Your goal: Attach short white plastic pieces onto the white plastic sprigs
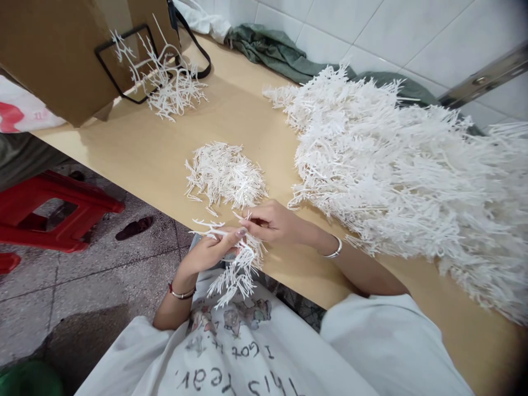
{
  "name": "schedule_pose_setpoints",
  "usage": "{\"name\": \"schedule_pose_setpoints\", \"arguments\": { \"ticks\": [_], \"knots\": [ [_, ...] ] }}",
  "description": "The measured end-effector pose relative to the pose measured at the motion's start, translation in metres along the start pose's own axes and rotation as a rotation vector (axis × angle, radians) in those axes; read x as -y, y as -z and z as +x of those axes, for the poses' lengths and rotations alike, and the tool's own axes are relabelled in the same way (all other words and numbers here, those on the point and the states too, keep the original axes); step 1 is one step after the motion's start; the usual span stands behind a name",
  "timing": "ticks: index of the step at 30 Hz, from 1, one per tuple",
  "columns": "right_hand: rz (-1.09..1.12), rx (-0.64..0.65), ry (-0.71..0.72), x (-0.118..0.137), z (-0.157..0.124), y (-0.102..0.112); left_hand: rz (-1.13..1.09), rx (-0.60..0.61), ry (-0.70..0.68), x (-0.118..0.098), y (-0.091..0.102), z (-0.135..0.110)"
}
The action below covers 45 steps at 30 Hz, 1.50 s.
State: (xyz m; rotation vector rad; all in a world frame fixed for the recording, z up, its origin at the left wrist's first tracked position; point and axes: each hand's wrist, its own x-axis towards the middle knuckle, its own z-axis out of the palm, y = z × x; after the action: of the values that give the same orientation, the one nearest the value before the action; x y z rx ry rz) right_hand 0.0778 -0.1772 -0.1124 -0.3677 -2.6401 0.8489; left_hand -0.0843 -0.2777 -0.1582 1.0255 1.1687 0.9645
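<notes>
My left hand (214,247) is closed round a white branching plastic sprig (241,264), thumb pressed on its stem, with the fronds hanging over my lap. My right hand (266,223) pinches a small white twig piece (246,213) between thumb and finger, just above the sprig; whether it is joined to the sprig I cannot tell. Beyond my hands, on the table, lies a small heap of white twig pieces (225,173). A far larger pile of white sprigs (391,159) spreads over the right side.
A cardboard box (82,55) stands at the back left, with a black wire frame (99,55) and bare white branches (165,77) before it. Dark green cloth (272,49) lies along the tiled wall. Left of the table (136,148) are a red stool (61,209) and a dark shoe (134,228).
</notes>
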Motion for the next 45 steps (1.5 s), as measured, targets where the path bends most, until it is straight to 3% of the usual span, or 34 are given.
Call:
{"name": "schedule_pose_setpoints", "arguments": {
  "ticks": [5, 11, 19, 23, 30, 33, 37, 42, 45],
  "knots": [
    [-0.227, -0.002, 0.058, -0.002, 0.000, 0.004, 0.074, -0.099, -0.141, -0.003, -0.007, 0.000],
    [-0.463, -0.045, 0.117, 0.001, 0.001, 0.012, 0.072, -0.069, -0.158, -0.003, -0.010, 0.000],
    [-0.209, -0.012, 0.114, -0.004, -0.001, -0.001, -0.030, 0.112, -0.206, -0.014, -0.009, 0.003],
    [-0.153, 0.006, 0.060, 0.002, -0.001, 0.001, 0.017, 0.037, -0.216, -0.013, -0.013, 0.003],
    [-0.384, 0.065, 0.131, 0.008, 0.000, 0.019, -0.021, -0.065, -0.226, -0.009, -0.020, 0.004],
    [-0.298, -0.006, 0.147, 0.008, 0.000, 0.011, -0.084, -0.065, -0.202, -0.008, -0.017, 0.005],
    [0.014, -0.182, 0.115, 0.006, 0.003, -0.008, -0.199, -0.053, -0.162, 0.000, -0.013, 0.006],
    [0.498, -0.524, -0.110, -0.002, 0.006, -0.001, -0.465, -0.005, -0.141, 0.011, -0.011, 0.003],
    [0.410, -0.503, -0.211, -0.004, 0.006, 0.005, -0.480, -0.071, -0.140, 0.012, -0.013, 0.002]
  ]
}}
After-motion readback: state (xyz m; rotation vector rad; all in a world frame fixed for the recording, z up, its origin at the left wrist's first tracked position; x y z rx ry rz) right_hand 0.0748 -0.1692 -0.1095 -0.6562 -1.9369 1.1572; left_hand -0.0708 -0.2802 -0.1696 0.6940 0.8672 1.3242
